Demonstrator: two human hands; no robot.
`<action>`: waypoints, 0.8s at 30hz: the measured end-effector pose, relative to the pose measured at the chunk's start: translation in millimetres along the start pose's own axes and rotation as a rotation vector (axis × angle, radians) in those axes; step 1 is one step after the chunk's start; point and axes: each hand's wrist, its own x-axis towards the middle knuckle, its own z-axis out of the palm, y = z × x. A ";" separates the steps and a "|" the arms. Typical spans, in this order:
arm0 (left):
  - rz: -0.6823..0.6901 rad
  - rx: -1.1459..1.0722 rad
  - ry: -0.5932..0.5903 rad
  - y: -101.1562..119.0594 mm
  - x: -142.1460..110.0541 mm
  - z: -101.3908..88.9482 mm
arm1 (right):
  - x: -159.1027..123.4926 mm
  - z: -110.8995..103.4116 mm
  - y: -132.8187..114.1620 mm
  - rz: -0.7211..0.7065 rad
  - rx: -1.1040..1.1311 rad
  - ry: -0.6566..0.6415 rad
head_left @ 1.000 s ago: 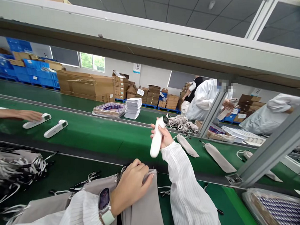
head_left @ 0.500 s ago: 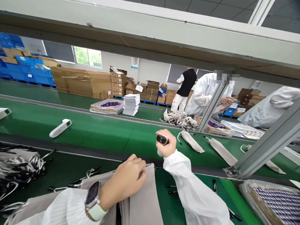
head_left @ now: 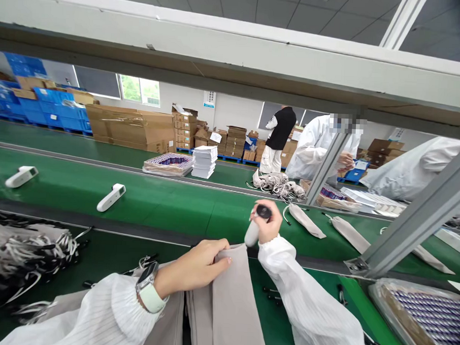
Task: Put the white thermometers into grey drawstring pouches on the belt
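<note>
My left hand (head_left: 201, 265), with a watch on its wrist, pinches the top edge of a grey drawstring pouch (head_left: 236, 305) lying on a stack of similar pouches (head_left: 198, 321). My right hand (head_left: 270, 222) is wrapped round a white handheld device (head_left: 253, 232) with a black round end. The device is tilted, its white lower end close to the pouch's upper right corner. Two similar white devices (head_left: 112, 197) lie on the green belt to the left.
Filled grey pouches (head_left: 306, 220) lie on the belt at right, near a slanted metal post (head_left: 415, 211). A heap of corded pouches (head_left: 20, 257) is at left, a box of batteries (head_left: 429, 318) at lower right. A shelf beam (head_left: 235, 45) crosses above. Co-workers (head_left: 311, 145) stand beyond.
My right hand has turned the device, so more of its white body shows. My left fingers have straightened and taken the pouch's edge. The devices on the belt have shifted right in view.
</note>
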 end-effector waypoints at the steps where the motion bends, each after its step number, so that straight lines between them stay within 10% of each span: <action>1: 0.009 -0.018 -0.004 0.1 0.9 0.5 | 4.7 1.2 -8.9 0.025 0.139 0.059; 6: 0.116 -0.067 -0.031 2.9 5.7 9.1 | 15.0 10.9 -37.6 0.231 0.607 0.172; 11: 0.141 -0.155 0.111 -0.5 8.4 11.2 | -0.8 28.5 -31.1 0.563 0.751 -0.070; 17: 0.024 -0.190 0.451 -8.1 7.2 4.4 | -9.9 31.7 -30.0 0.737 0.357 -0.766; 24: -0.008 -0.149 0.390 -2.1 4.9 0.0 | -11.8 28.7 -29.3 0.723 -0.004 -0.906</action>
